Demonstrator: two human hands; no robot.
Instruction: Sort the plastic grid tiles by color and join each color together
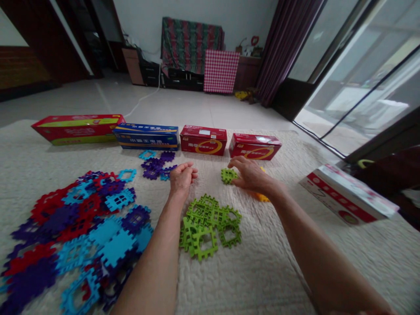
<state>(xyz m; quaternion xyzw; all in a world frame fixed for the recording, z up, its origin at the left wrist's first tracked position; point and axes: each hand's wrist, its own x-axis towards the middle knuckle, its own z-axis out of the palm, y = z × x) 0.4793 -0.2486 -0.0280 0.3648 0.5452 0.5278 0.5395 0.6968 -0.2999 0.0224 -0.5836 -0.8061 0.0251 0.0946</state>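
Observation:
My right hand (pixel 248 173) has its thumb and fingers at the edge of a green interlocking plastic tile (pixel 226 176) on the cover, and it seems to grip it. Beneath that hand are yellow tiles (pixel 262 197), partly hidden. My left hand (pixel 183 178) hovers with loosely bent fingers and nothing visible in them, beside a small group of purple tiles (pixel 153 168) and blue ones. Between my forearms sits a pile of green tiles (pixel 206 218). A large mixed heap of red, purple and blue tiles (pixel 114 247) spreads out on the left, partly behind my left forearm.
Along the far edge of the quilted cover (pixel 203 284) stand a red and green box (pixel 82 130), a blue box (pixel 147 137) and two red boxes (pixel 203 141). A white and red box (pixel 348 194) lies at the right. Beyond are a tiled floor and a covered cabinet.

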